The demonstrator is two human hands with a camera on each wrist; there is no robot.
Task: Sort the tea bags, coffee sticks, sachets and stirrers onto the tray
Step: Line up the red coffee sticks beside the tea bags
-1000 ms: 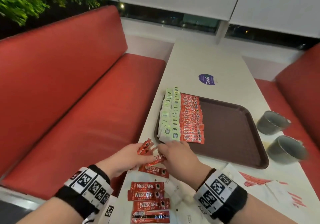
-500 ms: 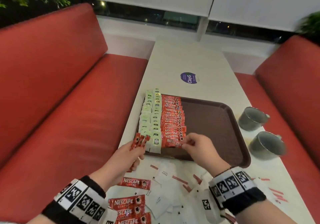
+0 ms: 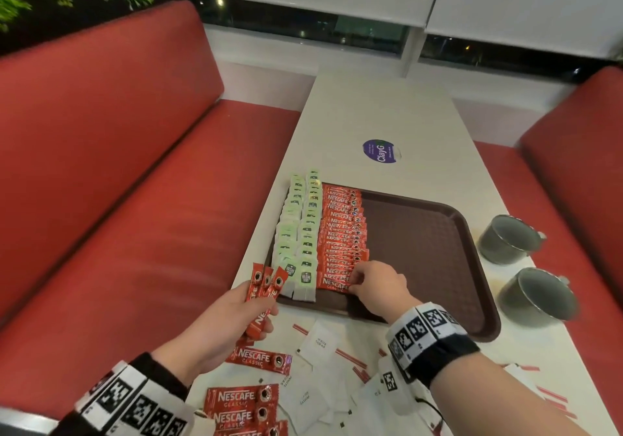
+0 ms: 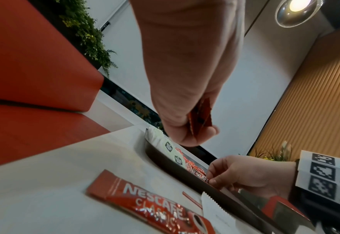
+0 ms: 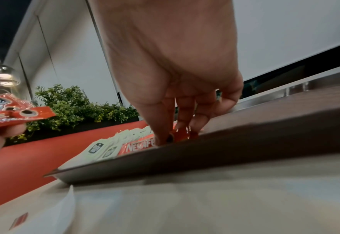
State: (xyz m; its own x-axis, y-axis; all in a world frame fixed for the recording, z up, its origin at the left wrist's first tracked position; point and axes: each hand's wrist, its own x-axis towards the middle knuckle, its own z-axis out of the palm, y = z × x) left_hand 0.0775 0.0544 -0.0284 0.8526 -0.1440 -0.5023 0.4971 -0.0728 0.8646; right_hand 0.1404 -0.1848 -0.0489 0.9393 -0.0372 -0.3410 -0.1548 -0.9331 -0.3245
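Nearest, loose on the pale tabletop (image 3: 377, 105): several flat red foil coffee sticks (image 3: 241, 408) printed with a brand name, a scatter of white paper sugar sachets (image 3: 318, 341), and thin red-and-white stirrers (image 3: 350, 358) lying among them. None of these sorted yet, by the look of it.

Just beyond, at the tabletop's left edge, the left hand (image 3: 232, 321) curled round a small fan of three or so red coffee sticks, held upright (image 3: 266, 287) and clear of the surface, waiting to be handed across.

Further in, the right hand (image 3: 377, 284) reaching over the near rim of the dark brown plastic tray (image 3: 438, 250), fingertips (image 5: 165, 136) pinching the end of one red coffee stick (image 3: 333, 284) and pressing it down at the near end of its row. Seemingly the placing step for this stick, not quite released.

On the tray's left part: two neat overlapping rows of pale green paper tea bags (image 3: 300, 230), then one overlapping row of red coffee sticks (image 3: 342, 230) beside them, running toward the far rim. Tea bags apparently finished; coffee row well along but not complete. Right half of the tray bare, presumably reserved for sachets and stirrers, so roughly half the job left.

Farther right, off the tray, two grey metal cups (image 3: 509, 238) standing on the tabletop. At the far end, a round purple sticker (image 3: 379, 151).
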